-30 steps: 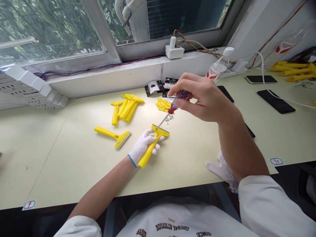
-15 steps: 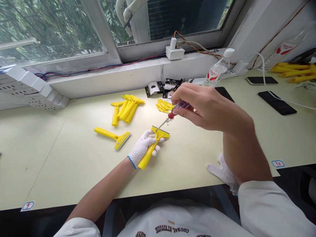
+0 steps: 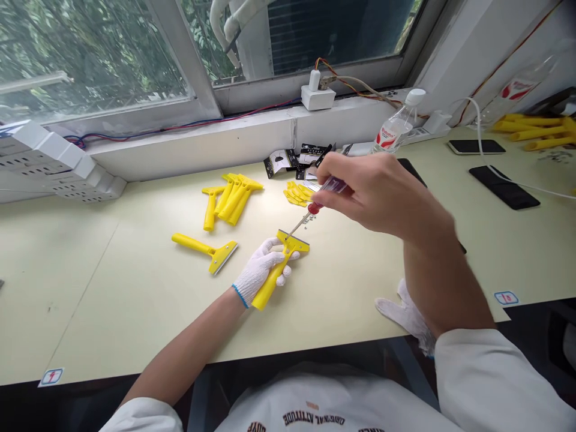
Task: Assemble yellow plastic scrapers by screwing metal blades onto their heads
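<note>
In a white knit glove, my left hand (image 3: 264,264) is closed around the neck of a yellow scraper (image 3: 269,288), whose head points away from me. My bare right hand (image 3: 373,189) grips a screwdriver (image 3: 332,185) with a clear purple handle and a red collar. The screwdriver's tip meets the left side of the scraper head, by a screw hole. Small screws (image 3: 308,222) lie scattered just behind the shaft. To the left rests another scraper (image 3: 204,249) with a blade in its head. Farther back is a pile of yellow scraper handles (image 3: 236,195).
Small yellow plates (image 3: 297,193) lie near black-and-white packets (image 3: 281,162) at the sill. A water bottle (image 3: 393,126) stands at the back right, with phones (image 3: 504,187) and a white cable beyond. A spare glove (image 3: 407,312) lies at the front edge, under my right forearm.
My right hand has turned slightly with the screwdriver, and the handle's label now faces me more. The left hand and the scraper stay in place.
</note>
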Demonstrator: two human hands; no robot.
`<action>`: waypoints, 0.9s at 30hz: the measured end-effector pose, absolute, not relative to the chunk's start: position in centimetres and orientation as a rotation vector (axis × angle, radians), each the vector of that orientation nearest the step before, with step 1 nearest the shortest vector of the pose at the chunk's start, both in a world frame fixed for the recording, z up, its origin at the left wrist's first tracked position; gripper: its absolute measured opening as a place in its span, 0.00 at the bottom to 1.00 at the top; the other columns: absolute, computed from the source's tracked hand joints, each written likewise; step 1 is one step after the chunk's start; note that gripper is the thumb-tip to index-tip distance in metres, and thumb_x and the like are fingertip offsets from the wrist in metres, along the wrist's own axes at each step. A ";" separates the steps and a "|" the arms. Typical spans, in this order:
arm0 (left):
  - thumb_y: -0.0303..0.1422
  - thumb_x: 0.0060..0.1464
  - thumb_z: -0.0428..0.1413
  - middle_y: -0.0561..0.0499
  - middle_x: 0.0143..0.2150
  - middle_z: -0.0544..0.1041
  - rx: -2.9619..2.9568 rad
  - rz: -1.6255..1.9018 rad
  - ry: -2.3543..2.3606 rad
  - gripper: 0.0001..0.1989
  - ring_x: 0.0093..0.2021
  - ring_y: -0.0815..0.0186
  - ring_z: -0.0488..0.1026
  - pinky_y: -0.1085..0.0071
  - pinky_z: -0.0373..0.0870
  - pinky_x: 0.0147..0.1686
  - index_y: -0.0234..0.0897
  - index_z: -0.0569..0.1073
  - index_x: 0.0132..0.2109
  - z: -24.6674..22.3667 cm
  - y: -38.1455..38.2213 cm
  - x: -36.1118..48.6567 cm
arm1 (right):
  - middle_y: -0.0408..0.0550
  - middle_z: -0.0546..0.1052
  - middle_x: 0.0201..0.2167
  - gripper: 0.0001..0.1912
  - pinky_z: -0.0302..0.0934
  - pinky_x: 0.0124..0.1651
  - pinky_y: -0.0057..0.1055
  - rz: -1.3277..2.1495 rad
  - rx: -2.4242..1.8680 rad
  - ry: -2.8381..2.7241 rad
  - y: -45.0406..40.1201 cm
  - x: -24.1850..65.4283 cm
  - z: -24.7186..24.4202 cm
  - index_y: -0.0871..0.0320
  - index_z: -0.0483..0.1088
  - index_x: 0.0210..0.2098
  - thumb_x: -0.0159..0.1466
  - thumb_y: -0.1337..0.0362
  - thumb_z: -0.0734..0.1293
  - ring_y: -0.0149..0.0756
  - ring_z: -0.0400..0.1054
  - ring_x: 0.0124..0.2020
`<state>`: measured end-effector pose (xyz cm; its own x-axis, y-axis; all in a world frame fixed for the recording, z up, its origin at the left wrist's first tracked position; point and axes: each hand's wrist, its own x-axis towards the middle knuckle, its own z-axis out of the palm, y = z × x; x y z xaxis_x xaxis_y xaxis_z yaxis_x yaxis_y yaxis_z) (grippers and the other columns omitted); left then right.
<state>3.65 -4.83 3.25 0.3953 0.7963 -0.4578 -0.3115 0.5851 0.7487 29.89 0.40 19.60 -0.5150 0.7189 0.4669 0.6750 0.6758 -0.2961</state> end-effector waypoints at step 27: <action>0.32 0.59 0.66 0.36 0.59 0.81 0.646 0.767 0.913 0.27 0.28 0.70 0.76 0.74 0.69 0.22 0.42 0.65 0.61 3.1 -4.8 3.5 | 0.48 0.80 0.37 0.12 0.60 0.41 0.38 0.123 -1.024 -2.379 0.6 30.6 20.1 0.52 0.75 0.41 0.76 0.54 0.65 0.42 0.72 0.35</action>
<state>3.48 -4.76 3.09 0.3915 0.8049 -0.4458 -0.3006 0.5698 0.7648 30.60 0.59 20.12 -0.5639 0.6964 0.4439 0.6468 0.7066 -0.2870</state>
